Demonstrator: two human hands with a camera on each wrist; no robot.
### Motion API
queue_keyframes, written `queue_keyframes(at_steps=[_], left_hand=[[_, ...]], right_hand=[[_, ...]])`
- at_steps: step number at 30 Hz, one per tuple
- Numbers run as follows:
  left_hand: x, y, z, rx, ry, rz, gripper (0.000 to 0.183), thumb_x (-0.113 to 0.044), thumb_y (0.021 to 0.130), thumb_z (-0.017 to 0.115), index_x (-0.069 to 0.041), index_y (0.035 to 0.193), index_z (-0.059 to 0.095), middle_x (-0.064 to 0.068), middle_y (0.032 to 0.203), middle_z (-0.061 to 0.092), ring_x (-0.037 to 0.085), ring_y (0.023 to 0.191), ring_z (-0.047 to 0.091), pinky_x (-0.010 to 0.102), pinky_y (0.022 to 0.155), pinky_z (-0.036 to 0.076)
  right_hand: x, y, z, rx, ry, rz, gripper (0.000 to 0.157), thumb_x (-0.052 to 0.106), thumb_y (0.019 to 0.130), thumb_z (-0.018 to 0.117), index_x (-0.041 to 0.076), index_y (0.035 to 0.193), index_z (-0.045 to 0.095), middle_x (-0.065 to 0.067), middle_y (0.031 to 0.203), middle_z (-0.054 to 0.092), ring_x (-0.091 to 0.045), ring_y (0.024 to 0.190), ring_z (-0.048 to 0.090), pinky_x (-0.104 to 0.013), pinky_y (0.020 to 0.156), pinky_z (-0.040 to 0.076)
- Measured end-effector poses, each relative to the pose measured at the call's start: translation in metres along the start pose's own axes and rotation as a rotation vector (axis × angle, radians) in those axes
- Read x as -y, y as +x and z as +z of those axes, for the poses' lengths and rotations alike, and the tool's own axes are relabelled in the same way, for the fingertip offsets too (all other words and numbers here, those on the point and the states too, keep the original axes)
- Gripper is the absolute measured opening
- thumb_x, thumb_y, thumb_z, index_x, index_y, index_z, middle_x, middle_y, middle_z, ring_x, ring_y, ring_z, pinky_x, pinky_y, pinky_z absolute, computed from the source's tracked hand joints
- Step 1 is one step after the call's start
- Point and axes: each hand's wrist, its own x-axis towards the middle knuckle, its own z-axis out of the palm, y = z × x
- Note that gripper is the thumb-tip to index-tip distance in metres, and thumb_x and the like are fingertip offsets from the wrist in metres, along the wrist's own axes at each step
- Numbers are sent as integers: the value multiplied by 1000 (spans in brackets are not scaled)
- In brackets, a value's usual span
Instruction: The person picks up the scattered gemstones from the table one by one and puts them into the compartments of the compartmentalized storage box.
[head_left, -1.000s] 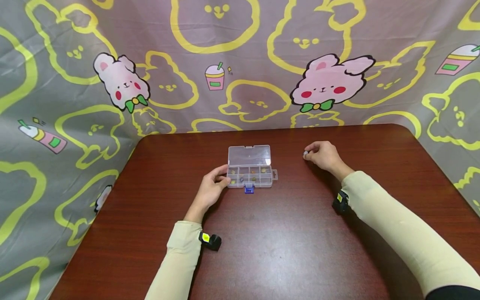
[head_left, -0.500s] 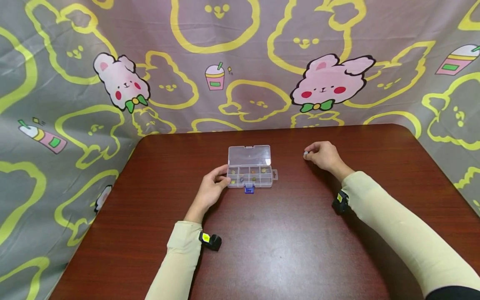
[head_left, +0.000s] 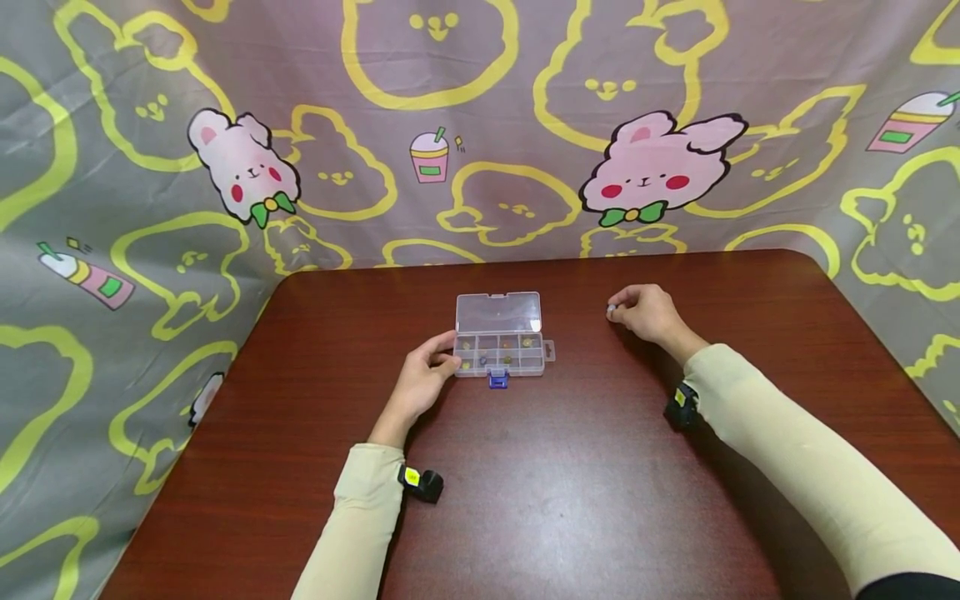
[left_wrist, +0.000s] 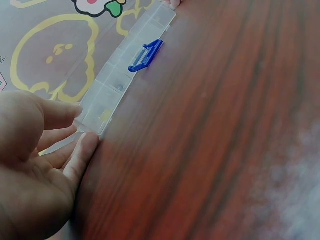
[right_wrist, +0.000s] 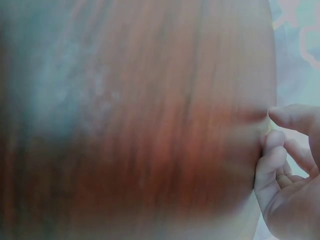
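A clear plastic compartment box [head_left: 498, 313] stands on the table with its hinged lid raised. Small yellowish, orange and bluish pieces lie in several of its compartments. At the box's left end, my left hand [head_left: 417, 380] grips it between thumb and fingers; the left wrist view shows the same hold, with the blue latch [left_wrist: 146, 56] hanging from the front. To the right of the box, my right hand [head_left: 651, 313] pinches a tiny pale, greyish-lilac piece [head_left: 612, 308] close to the tabletop. Its exact kind is too small to tell, and the right wrist view hardly shows it.
The dark reddish-brown table [head_left: 555, 483] has a rounded far right corner. Behind and beside it hangs a grey cloth [head_left: 525, 125] with yellow outlines and cartoon rabbits. A hanging tab [head_left: 550, 350] sticks out from the box's right end.
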Motion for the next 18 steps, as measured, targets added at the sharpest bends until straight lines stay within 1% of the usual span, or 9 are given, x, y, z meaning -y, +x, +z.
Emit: queue_keyframes(at_steps=[5,12,18], left_hand=[[0,-1,0,1,-2,16,48,5,94,63,3,141,54,23,133,60,32,107,61,21,79,48],[0,0,0,3,-37,33,47,5,94,63,6,140,54,26,133,59,36,108,61,19,78,47],[1,0,0,0,-19,21,48,5,94,63,4,141,54,24,132,60,33,107,61,21,79,48]], right_hand=[[1,-3,-2,8,16,10,18,12,91,72,-1,104,71,-9,83,67,-16,66,59,-29,54,47],[4,-10,-3,2,21,1,18,10,92,71,-3,105,71,-10,83,69,-15,63,60,-28,53,48],[6,-17,-5,6,30,-7,18,9,92,70,-2,106,71,-11,86,70,-14,64,60,-28,53,48]])
